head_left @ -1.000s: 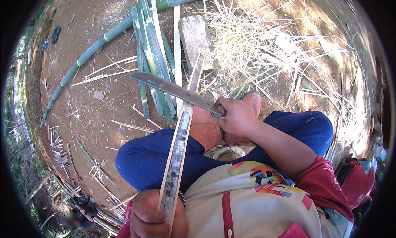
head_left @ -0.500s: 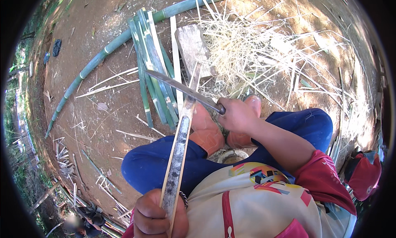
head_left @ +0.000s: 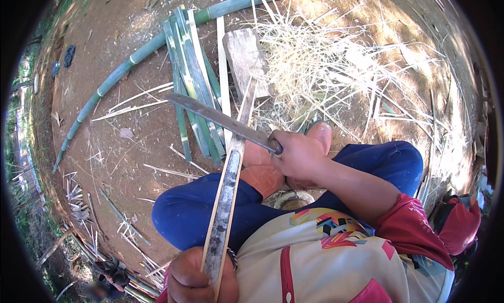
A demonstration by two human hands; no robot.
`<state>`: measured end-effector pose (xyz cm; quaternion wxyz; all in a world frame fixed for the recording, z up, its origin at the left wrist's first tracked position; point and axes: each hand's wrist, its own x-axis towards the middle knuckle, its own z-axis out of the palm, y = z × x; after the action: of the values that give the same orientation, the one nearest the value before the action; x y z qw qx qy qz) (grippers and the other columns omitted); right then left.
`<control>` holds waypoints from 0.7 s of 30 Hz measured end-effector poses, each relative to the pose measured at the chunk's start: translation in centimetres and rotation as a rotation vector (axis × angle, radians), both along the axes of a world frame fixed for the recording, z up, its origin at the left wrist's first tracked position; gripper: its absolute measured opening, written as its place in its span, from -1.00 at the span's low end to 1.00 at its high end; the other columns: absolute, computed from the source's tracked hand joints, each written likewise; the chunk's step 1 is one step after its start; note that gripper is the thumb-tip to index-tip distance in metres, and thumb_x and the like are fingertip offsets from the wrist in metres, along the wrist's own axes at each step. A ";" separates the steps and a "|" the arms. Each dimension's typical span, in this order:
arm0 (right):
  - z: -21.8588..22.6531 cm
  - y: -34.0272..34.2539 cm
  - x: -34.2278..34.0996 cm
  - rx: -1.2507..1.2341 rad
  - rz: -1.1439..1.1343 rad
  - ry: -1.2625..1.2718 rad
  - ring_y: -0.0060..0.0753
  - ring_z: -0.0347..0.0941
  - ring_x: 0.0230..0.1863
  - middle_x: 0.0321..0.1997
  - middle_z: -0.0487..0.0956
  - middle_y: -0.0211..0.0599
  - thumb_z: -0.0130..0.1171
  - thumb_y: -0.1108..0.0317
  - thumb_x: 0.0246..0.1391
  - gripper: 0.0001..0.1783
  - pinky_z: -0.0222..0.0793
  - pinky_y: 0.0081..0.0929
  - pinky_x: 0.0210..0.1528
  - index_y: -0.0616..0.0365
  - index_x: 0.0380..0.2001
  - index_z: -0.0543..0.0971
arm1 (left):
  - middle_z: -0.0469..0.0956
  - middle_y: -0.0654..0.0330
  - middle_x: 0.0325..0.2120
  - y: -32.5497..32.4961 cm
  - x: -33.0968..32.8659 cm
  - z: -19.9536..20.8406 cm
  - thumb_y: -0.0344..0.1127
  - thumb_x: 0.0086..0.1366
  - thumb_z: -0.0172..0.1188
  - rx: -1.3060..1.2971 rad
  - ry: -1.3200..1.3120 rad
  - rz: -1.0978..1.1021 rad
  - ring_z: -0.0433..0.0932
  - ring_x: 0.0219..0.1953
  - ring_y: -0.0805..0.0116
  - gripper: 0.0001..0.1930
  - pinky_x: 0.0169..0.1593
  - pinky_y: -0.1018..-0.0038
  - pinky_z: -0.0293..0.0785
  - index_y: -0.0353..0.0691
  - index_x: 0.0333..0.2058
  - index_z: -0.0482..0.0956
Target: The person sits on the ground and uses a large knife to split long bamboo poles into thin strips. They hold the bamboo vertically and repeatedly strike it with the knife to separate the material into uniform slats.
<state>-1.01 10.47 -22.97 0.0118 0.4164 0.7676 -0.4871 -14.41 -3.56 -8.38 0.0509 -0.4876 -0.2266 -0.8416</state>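
My left hand (head_left: 197,275) is closed round the near end of a split bamboo strip (head_left: 226,198), whose inner face shows grey and black patches. The strip slopes up and away, its far end resting against a weathered wooden block (head_left: 244,56) on the ground. In my right hand (head_left: 299,153) is the handle end of a long machete (head_left: 215,117). Its blade points to the left and lies across the strip, a little above its middle. The handle itself is mostly hidden by my fingers.
Green split bamboo pieces (head_left: 191,88) lie left of the block, beside a long curved bamboo pole (head_left: 121,69). Pale shavings (head_left: 325,67) heap to the right. Near my feet sits a round container (head_left: 294,200). A red and dark bag-like thing (head_left: 459,224) is at far right.
The machete has slid along the strip toward me, and its tip has swung further left. My right hand has come slightly nearer and left. My left hand stays at the strip's end.
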 end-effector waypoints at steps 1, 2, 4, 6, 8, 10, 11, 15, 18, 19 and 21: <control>0.1 -0.2 0.0 -0.007 0.001 0.015 0.17 0.61 -0.28 -0.38 0.64 0.04 0.18 0.30 0.00 -0.73 0.51 0.00 -0.21 0.14 -0.20 0.56 | 0.11 0.57 -0.64 -0.1 0.0 -0.1 -0.26 0.42 0.10 0.004 -0.014 0.005 0.11 -0.63 0.69 -0.74 -0.52 0.61 -0.05 0.12 -0.45 0.25; -0.5 -0.1 -0.2 -0.012 -0.003 -0.008 0.18 0.61 -0.27 -0.37 0.64 0.05 0.18 0.30 0.01 -0.73 0.51 -0.01 -0.21 0.15 -0.20 0.56 | 0.10 0.57 -0.64 -0.1 0.0 -0.3 -0.26 0.42 0.10 0.013 -0.016 0.011 0.11 -0.64 0.69 -0.74 -0.52 0.61 -0.05 0.11 -0.46 0.25; -1.8 0.7 -0.5 -0.009 -0.015 -0.053 0.18 0.61 -0.27 -0.37 0.63 0.07 0.18 0.31 0.01 -0.73 0.52 -0.02 -0.20 0.17 -0.20 0.56 | 0.10 0.56 -0.65 0.5 0.1 0.0 -0.27 0.42 0.09 0.020 0.007 0.025 0.10 -0.64 0.69 -0.75 -0.52 0.62 -0.06 0.11 -0.46 0.25; -1.8 0.8 -0.1 -0.047 -0.013 -0.054 0.19 0.61 -0.28 -0.37 0.63 0.08 0.18 0.31 0.00 -0.73 0.52 -0.02 -0.20 0.18 -0.20 0.56 | 0.10 0.56 -0.66 1.0 0.0 0.2 -0.26 0.43 0.07 0.006 0.057 0.048 0.10 -0.64 0.69 -0.75 -0.52 0.62 -0.06 0.10 -0.46 0.25; -1.2 0.8 -0.1 -0.047 -0.010 -0.031 0.21 0.60 -0.28 -0.37 0.63 0.09 0.18 0.32 0.00 -0.73 0.51 -0.02 -0.20 0.20 -0.21 0.56 | 0.10 0.56 -0.65 0.9 -0.2 0.2 -0.26 0.43 0.07 0.010 0.056 0.041 0.11 -0.64 0.69 -0.76 -0.52 0.62 -0.06 0.10 -0.45 0.26; -0.2 0.0 0.1 -0.035 -0.005 0.011 0.22 0.60 -0.29 -0.39 0.62 0.12 0.19 0.33 0.00 -0.74 0.51 -0.02 -0.20 0.21 -0.23 0.56 | 0.10 0.56 -0.65 0.7 -0.2 -0.1 -0.25 0.43 0.06 0.011 0.052 0.047 0.11 -0.64 0.69 -0.76 -0.52 0.62 -0.05 0.10 -0.45 0.26; -1.1 0.0 -0.1 -0.034 -0.012 0.013 0.22 0.60 -0.29 -0.39 0.62 0.12 0.19 0.34 -0.01 -0.74 0.51 -0.03 -0.20 0.21 -0.22 0.55 | 0.10 0.56 -0.65 0.7 -0.2 -0.2 -0.25 0.43 0.06 0.021 0.051 0.055 0.11 -0.64 0.69 -0.77 -0.52 0.62 -0.06 0.10 -0.44 0.26; -3.4 0.8 -0.2 -0.025 -0.028 -0.009 0.21 0.59 -0.29 -0.40 0.60 0.11 0.20 0.36 -0.01 -0.73 0.50 -0.04 -0.21 0.22 -0.21 0.55 | 0.10 0.56 -0.65 0.6 0.0 0.5 -0.25 0.44 0.05 -0.112 0.022 -0.002 0.11 -0.64 0.69 -0.77 -0.52 0.62 -0.06 0.10 -0.44 0.27; -2.4 0.6 -0.3 -0.038 -0.025 0.013 0.24 0.58 -0.30 -0.42 0.60 0.14 0.16 0.36 -0.03 -0.77 0.48 0.02 -0.20 0.23 -0.28 0.53 | 0.09 0.56 -0.65 1.2 0.1 0.3 -0.25 0.45 0.02 0.003 0.038 0.065 0.10 -0.64 0.69 -0.76 -0.52 0.62 -0.06 0.10 -0.45 0.27; -2.1 0.4 -0.3 -0.049 -0.026 0.029 0.25 0.57 -0.31 -0.42 0.60 0.15 0.14 0.36 -0.04 -0.79 0.47 0.05 -0.20 0.24 -0.32 0.53 | 0.09 0.56 -0.65 1.1 0.1 0.3 -0.25 0.45 0.02 -0.001 0.039 0.055 0.10 -0.64 0.69 -0.76 -0.52 0.62 -0.06 0.11 -0.45 0.26; -3.9 0.7 -0.8 0.006 -0.083 0.053 0.25 0.58 -0.31 -0.43 0.60 0.14 0.14 0.36 -0.04 -0.79 0.48 0.04 -0.20 0.24 -0.32 0.53 | 0.09 0.55 -0.65 0.9 0.0 0.3 -0.26 0.46 0.01 -0.007 0.044 0.024 0.10 -0.64 0.69 -0.76 -0.52 0.62 -0.06 0.11 -0.45 0.26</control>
<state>-1.83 11.18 -26.84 -0.0299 0.4348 0.7513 -0.4955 -14.39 -2.62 -8.08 0.0643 -0.5033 -0.2344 -0.8293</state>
